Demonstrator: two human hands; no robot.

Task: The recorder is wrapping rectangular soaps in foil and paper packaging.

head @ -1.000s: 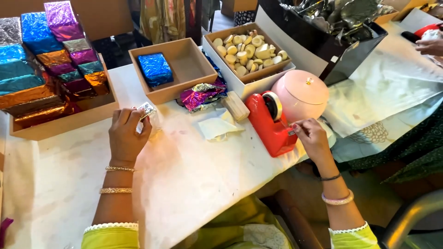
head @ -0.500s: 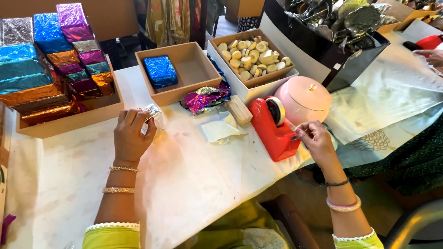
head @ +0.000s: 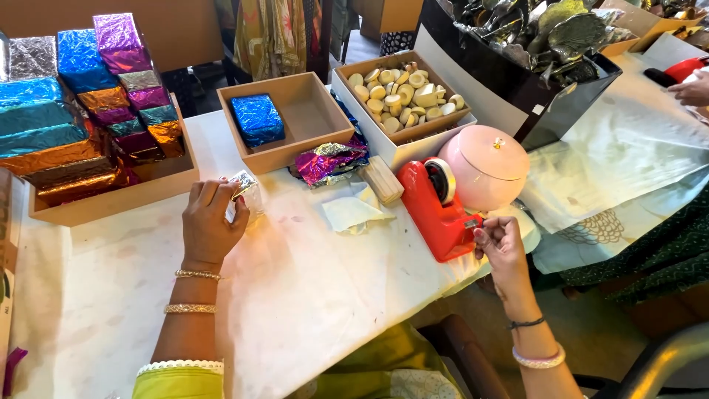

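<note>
My left hand rests on the white table and pinches a small silver-foil wrapped piece between its fingers. Off to the right, my right hand is at the cutter end of a red tape dispenser, fingertips closed on the tape end there. A pink round lidded box stands right behind the dispenser. Between my hands lie a crumpled white paper and a small wooden block.
A cardboard tray holds a blue foil packet. A box of pale round pieces stands behind purple foil. Stacked foil-wrapped packets fill the left box. Another person's hand is far right.
My right hand has stayed at the dispenser's cutter, shifting slightly downward. My left hand keeps the foil piece in the same place. The camera has drifted a little.
</note>
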